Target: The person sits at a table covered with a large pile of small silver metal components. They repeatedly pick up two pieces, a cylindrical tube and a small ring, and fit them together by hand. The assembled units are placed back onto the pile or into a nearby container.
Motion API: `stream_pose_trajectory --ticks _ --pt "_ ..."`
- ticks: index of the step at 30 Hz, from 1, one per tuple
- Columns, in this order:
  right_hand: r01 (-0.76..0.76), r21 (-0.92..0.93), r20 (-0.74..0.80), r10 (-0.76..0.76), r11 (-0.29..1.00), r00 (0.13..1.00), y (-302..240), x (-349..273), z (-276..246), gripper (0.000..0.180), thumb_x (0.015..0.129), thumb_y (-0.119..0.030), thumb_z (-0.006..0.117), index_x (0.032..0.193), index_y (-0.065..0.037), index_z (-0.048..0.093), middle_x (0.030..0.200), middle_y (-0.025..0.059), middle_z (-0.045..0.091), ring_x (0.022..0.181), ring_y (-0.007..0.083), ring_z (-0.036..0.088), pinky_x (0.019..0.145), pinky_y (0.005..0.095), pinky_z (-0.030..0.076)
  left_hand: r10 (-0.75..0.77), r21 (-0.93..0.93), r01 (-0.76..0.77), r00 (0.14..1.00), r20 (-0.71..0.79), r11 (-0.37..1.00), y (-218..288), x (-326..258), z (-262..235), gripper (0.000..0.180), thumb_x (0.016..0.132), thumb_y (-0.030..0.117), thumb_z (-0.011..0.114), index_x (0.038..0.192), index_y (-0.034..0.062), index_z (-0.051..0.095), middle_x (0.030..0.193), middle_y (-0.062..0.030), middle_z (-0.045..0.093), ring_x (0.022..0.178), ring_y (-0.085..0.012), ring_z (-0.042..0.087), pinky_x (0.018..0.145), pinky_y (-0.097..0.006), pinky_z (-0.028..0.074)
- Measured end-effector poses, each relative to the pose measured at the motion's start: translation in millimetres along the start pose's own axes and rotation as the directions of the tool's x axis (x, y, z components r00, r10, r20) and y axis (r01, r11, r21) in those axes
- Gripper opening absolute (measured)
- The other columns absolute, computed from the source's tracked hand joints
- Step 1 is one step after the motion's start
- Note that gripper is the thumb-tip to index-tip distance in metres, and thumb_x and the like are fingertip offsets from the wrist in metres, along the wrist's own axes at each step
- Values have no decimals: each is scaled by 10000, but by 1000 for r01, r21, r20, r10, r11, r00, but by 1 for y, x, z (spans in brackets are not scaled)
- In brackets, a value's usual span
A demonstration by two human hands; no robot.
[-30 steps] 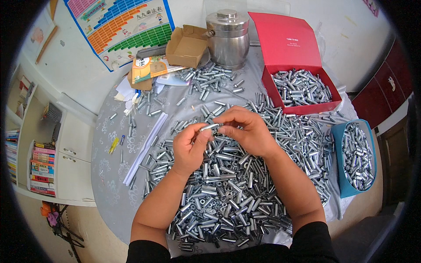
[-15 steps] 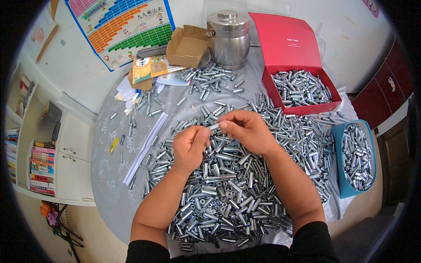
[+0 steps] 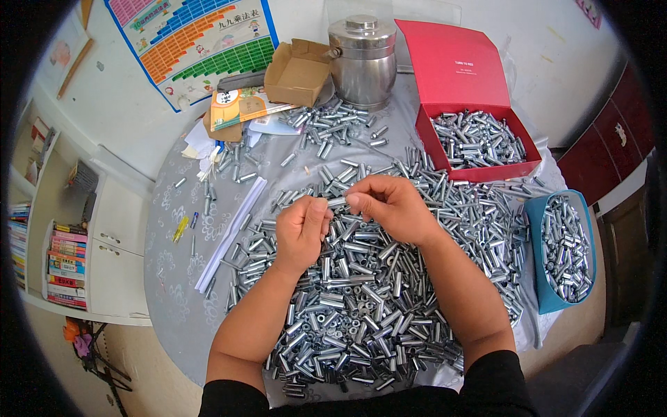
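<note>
Above the middle of a big heap of loose metal sleeves, bolts and nuts, my two hands meet over one short, shiny metal sleeve. My left hand is closed round its left end, thumb on top. Thumb and forefinger of my right hand pinch its right end, the other fingers curled beneath. The fingertips hide both ends, so whether a bolt or nut sits in the sleeve cannot be seen.
A red lidded box full of metal parts stands at the back right; a blue bin holds more at the right edge. Behind are a steel pot and a cardboard box. A folded white strip lies left of the heap.
My left hand has turned slightly, its thumb now more upright, and more of the sleeve shows between the hands. My right hand has barely moved.
</note>
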State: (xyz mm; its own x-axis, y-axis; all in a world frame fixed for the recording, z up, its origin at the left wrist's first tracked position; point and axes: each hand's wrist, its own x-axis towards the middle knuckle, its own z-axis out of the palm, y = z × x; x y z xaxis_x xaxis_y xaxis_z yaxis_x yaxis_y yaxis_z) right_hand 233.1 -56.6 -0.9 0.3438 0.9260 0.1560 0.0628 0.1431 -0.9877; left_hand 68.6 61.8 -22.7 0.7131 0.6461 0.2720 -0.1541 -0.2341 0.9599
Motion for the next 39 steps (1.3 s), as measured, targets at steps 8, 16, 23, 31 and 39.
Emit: stream_pose_trajectory --ticks 8,16,23,31,39 --pt "-53 28 6 53 998 999 -2 -1 0 188 886 -101 725 1036 -1 671 817 -31 626 699 34 524 613 208 438 11 12 -11 1000 24 1000 -2 0 -1 386 1040 314 482 796 33 581 598 9 501 514 -55 438 477 -218 348" --pt "11 -57 -4 -11 998 1000 -1 -2 0 155 908 -120 705 1012 -10 670 800 -37 629 680 29 519 595 205 425 42 50 -44 998 39 998 0 1 -1 399 1024 321 518 783 15 600 602 1 526 541 -69 478 507 -239 382" --pt "-119 -53 -26 118 991 993 -9 -1 1 191 921 -122 689 1072 -6 678 859 -9 657 722 47 566 642 207 475 37 30 -37 999 24 999 -1 0 -1 395 1029 305 507 781 11 597 602 -2 525 541 -74 475 513 -246 385" --pt "-71 -15 0 71 997 997 -9 -2 4 180 913 -86 689 1061 14 670 842 -5 645 703 58 563 635 212 475 2 -9 -2 1000 13 1000 4 0 -2 412 1032 308 501 777 -3 589 617 -7 525 559 -71 475 527 -241 389" --pt "-36 22 -49 37 999 998 -9 -2 7 154 905 -106 708 1014 -1 683 833 -15 658 719 43 567 643 208 474 5 -16 -4 1000 11 1000 1 1 -2 419 1033 317 498 779 -3 591 619 -7 530 559 -70 475 525 -241 387"
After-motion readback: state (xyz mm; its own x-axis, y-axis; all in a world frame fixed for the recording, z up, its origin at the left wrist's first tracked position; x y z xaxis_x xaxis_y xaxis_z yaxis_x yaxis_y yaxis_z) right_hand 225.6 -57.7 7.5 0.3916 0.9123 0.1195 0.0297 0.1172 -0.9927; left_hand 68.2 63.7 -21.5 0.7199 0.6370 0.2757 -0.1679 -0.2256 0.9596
